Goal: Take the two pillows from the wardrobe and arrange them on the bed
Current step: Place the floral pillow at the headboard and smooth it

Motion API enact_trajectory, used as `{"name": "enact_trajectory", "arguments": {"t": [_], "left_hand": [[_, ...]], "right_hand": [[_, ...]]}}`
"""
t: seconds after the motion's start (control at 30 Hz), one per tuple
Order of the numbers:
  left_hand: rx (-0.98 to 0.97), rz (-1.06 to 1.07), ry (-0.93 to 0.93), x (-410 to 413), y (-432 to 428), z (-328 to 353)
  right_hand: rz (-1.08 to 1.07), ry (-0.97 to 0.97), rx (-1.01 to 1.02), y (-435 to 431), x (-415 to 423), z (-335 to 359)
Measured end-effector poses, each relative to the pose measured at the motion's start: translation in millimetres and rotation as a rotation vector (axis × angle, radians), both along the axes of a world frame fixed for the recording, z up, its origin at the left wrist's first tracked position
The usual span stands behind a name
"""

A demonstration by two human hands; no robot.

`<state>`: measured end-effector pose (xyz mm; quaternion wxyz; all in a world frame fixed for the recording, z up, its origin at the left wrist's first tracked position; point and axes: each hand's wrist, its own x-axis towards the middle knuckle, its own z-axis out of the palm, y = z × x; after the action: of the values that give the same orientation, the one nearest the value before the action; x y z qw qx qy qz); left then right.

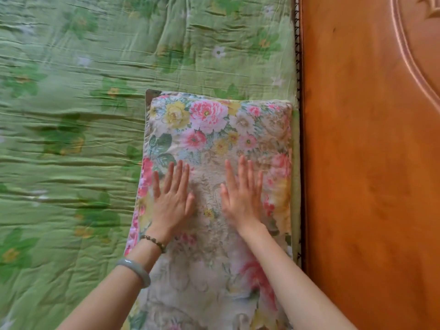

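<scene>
Green quilted bedspread point(71, 115), printed with leaves and small flowers and full of creases, fills the whole left side of the bed. Moving right, the left forearm comes up from the bottom edge wearing a pale jade-coloured bangle point(138, 269) and, nearer the wrist, a string of dark beads point(154, 242). The left hand point(172, 201) lies flat on the pillow point(209, 129), palm down, fingers straight and slightly spread, gripping nothing. And there is the pillow itself: long, floral, with pink, yellow and white blooms. It lies on the bedspread with its long right edge close beside the headboard point(369, 163). At its far left corner a small grey corner peeks out from beneath, and what that belongs to I cannot tell. Just right of the left hand, a little apart from it, the right hand point(241, 198) presses down the same way, palm flat on the fabric, fingers straight, holding nothing. Further right come a thin strip of bedspread and a dark stitched trim point(297, 55), then the orange-brown wooden headboard with a raised curved moulding point(401, 36) in its upper right corner.
</scene>
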<state>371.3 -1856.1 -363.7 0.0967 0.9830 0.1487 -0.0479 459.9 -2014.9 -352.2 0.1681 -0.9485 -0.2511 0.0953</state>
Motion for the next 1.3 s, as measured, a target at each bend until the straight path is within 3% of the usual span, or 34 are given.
{"name": "enact_trajectory", "arguments": {"t": [0.13, 0.27, 0.57, 0.63, 0.73, 0.83, 1.0, 1.13, 1.3], "left_hand": [[-0.036, -0.049, 0.032, -17, -37, -7], [-0.025, -0.041, 0.084, -45, -22, -29], [0.046, -0.024, 0.199, -106, 39, -39], [0.060, 0.067, 0.192, -120, 46, -36], [0.011, 0.208, 0.106, -124, 33, -21], [-0.029, 0.104, 0.003, -113, -6, -6], [-0.066, -0.023, 0.007, -113, -58, -13], [-0.078, -0.010, 0.092, -137, -62, -23], [-0.049, -0.027, 0.170, -165, -31, -30]], "right_hand": [[0.214, 0.040, -0.105, 15, -36, -16], [0.244, 0.049, -0.228, -12, -30, -31], [-0.172, 0.200, -0.433, -135, -23, -50], [-0.249, 0.198, -0.397, -143, -26, -44], [-0.360, 0.107, -0.187, -125, -39, -28], [-0.242, 0.057, -0.052, -77, -69, -13], [0.108, 0.025, -0.093, -20, -130, -16], [0.187, 0.022, -0.245, -32, -140, -26], [0.165, 0.026, -0.234, -85, -132, -41]]}}
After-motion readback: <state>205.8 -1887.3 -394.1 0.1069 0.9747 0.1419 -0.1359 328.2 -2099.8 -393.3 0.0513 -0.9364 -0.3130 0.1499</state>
